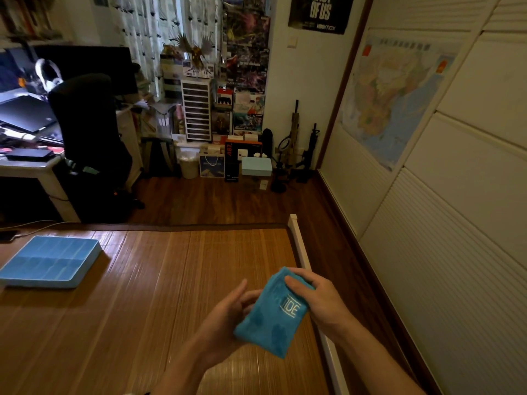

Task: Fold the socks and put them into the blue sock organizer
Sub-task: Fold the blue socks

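One blue sock (275,315), folded into a flat bundle with pale lettering on its upper face, is held in the air above the bamboo mat (159,280), near the mat's right edge. The right hand (319,297) grips the bundle's far end with its fingers curled over the top, while the left hand (228,312) holds the left edge, fingers curled against the fabric and thumb raised. The blue sock organizer (40,283) lies well apart at the mat's far left, its compartments facing up.
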The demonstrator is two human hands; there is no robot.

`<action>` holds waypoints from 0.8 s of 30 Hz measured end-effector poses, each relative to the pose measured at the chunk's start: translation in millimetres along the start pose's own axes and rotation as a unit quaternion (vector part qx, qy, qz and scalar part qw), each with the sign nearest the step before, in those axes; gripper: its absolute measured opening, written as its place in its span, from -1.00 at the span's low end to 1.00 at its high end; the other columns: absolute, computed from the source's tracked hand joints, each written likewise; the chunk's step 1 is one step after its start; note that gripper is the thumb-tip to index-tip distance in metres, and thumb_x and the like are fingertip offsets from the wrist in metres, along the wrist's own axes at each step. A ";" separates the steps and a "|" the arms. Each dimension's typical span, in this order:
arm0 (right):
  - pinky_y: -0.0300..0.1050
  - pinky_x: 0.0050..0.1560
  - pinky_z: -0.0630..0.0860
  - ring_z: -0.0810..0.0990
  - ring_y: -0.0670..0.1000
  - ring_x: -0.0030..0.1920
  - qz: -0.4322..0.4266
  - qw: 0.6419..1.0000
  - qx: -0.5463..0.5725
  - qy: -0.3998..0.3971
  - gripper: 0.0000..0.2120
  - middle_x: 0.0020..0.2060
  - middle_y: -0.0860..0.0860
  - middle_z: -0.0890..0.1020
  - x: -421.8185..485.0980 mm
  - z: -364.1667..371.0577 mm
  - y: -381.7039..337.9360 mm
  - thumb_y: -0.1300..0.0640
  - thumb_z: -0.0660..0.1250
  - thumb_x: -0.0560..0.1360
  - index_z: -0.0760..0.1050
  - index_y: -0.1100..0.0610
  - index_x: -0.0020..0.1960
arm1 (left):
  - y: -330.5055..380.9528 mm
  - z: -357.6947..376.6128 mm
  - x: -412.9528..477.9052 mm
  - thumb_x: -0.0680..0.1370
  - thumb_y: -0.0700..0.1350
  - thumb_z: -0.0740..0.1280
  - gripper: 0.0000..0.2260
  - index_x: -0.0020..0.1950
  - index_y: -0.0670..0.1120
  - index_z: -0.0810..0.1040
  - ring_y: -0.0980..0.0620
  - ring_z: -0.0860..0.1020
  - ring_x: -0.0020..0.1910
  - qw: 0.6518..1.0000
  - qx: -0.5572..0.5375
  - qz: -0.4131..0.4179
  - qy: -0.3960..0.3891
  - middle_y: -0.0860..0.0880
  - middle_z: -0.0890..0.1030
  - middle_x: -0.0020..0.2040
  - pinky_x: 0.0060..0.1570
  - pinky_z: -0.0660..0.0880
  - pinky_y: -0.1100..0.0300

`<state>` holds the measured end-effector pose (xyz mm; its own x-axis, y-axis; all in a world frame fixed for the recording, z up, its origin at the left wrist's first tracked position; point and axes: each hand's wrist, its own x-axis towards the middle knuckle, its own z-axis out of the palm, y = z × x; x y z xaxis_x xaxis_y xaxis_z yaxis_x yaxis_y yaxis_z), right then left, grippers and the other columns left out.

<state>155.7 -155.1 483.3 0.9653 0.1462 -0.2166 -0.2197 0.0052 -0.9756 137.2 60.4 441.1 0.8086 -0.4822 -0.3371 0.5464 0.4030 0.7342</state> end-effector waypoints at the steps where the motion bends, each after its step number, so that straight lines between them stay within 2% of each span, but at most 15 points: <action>1: 0.04 0.10 0.66 0.71 0.09 0.09 0.002 1.000 -0.017 -0.024 -0.61 0.11 0.05 0.70 -1.2 0.8 -2.7 -0.01 0.48 0.44 0.61 -0.02 0.25 | 0.6 1.3 0.1 0.62 0.27 0.25 -0.47 0.38 -0.09 0.59 -0.12 0.64 0.13 0.998 0.063 0.007 -0.005 -0.14 0.65 0.21 0.06 0.59 0.06; 3: -0.03 0.08 0.66 0.69 0.05 0.12 -0.001 0.996 -0.055 -0.070 -0.62 0.14 -0.02 0.66 -4.1 3.2 -7.0 0.02 0.50 0.47 0.59 -0.10 0.28 | 0.7 4.3 2.6 0.61 0.21 0.35 -0.57 0.36 -0.03 0.60 -0.14 0.63 0.24 0.986 0.161 0.013 -0.027 -0.13 0.65 0.28 0.15 0.57 0.07; 5: -0.07 0.09 0.64 0.67 0.01 0.15 -0.009 0.993 -0.078 -0.091 -0.58 0.17 -0.04 0.63 -4.9 5.1 -9.8 0.05 0.51 0.48 0.56 -0.16 0.30 | 0.2 10.0 4.6 0.61 0.18 0.38 -0.63 0.33 0.03 0.61 -0.11 0.63 0.27 0.978 0.203 0.018 -0.036 -0.10 0.65 0.29 0.14 0.58 0.11; 7: -0.06 0.11 0.64 0.66 0.02 0.17 -0.017 0.994 -0.063 -0.084 -0.56 0.19 -0.03 0.62 -3.6 7.7 -13.0 0.05 0.52 0.47 0.56 -0.16 0.31 | -2.8 11.7 7.6 0.62 0.18 0.36 -0.64 0.32 0.03 0.62 -0.11 0.64 0.26 0.982 0.187 0.026 -0.019 -0.11 0.67 0.27 0.10 0.60 0.14; 11: -0.05 0.06 0.64 0.69 0.12 0.15 0.023 0.996 0.077 -0.037 -0.49 0.17 0.07 0.68 2.7 10.5 -15.4 0.03 0.57 0.38 0.57 0.00 0.31 | -7.7 14.9 11.1 0.63 0.17 0.35 -0.63 0.35 0.00 0.59 -0.13 0.65 0.24 0.985 0.161 0.063 0.005 -0.13 0.66 0.27 0.08 0.61 0.12; 14: -0.12 0.00 0.64 0.71 0.08 0.10 0.036 0.999 0.004 -0.032 -0.52 0.12 0.08 0.71 2.5 10.4 -15.5 -0.14 0.58 0.36 0.64 0.03 0.21 | -6.3 16.8 12.4 0.63 0.11 0.38 -0.65 0.40 0.10 0.54 -0.13 0.62 0.30 0.987 0.131 0.092 0.014 -0.09 0.64 0.32 0.12 0.62 0.01; 16: -0.17 -0.02 0.63 0.72 0.07 0.09 0.028 0.998 -0.017 -0.058 -0.62 0.08 0.06 0.73 0.0 9.8 -13.9 -0.15 0.55 0.40 0.68 0.00 0.14 | -4.2 17.1 12.8 0.63 0.07 0.37 -0.66 0.41 0.12 0.52 -0.17 0.61 0.31 0.988 0.108 0.107 0.022 -0.09 0.62 0.33 0.13 0.63 -0.08; 18: -0.20 -0.03 0.63 0.71 0.03 0.09 -0.002 0.998 -0.026 -0.050 -0.69 0.08 0.03 0.73 -2.7 8.5 -13.0 -0.11 0.53 0.43 0.67 -0.05 0.14 | -1.6 19.1 12.9 0.64 0.10 0.35 -0.66 0.40 0.08 0.53 -0.21 0.61 0.30 0.989 0.091 0.111 0.027 -0.13 0.62 0.33 0.13 0.63 -0.14; 21: -0.12 0.02 0.64 0.70 0.05 0.11 -0.027 0.998 -0.029 -0.042 -0.71 0.10 0.02 0.71 -4.0 9.8 -12.2 -0.05 0.50 0.48 0.64 -0.05 0.19 | 3.0 24.5 12.3 0.59 0.15 0.36 -0.64 0.31 0.01 0.59 -0.19 0.65 0.23 0.988 0.081 0.123 0.045 -0.15 0.66 0.25 0.05 0.64 -0.06; 24: -0.10 0.02 0.65 0.71 0.08 0.09 -0.031 0.999 -0.020 -0.028 -0.72 0.08 0.05 0.71 -6.0 11.8 -12.1 -0.06 0.50 0.47 0.65 -0.03 0.15 | 5.3 27.0 12.3 0.56 0.17 0.38 -0.62 0.23 -0.06 0.64 -0.15 0.68 0.11 0.985 0.084 0.137 0.068 -0.16 0.68 0.16 -0.04 0.64 0.02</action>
<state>150.9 -144.3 496.8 0.9671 0.2026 -0.1538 -0.1522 -0.0237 -0.9881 144.2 35.6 456.7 0.9487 -0.2598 -0.1802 0.2690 0.3634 0.8920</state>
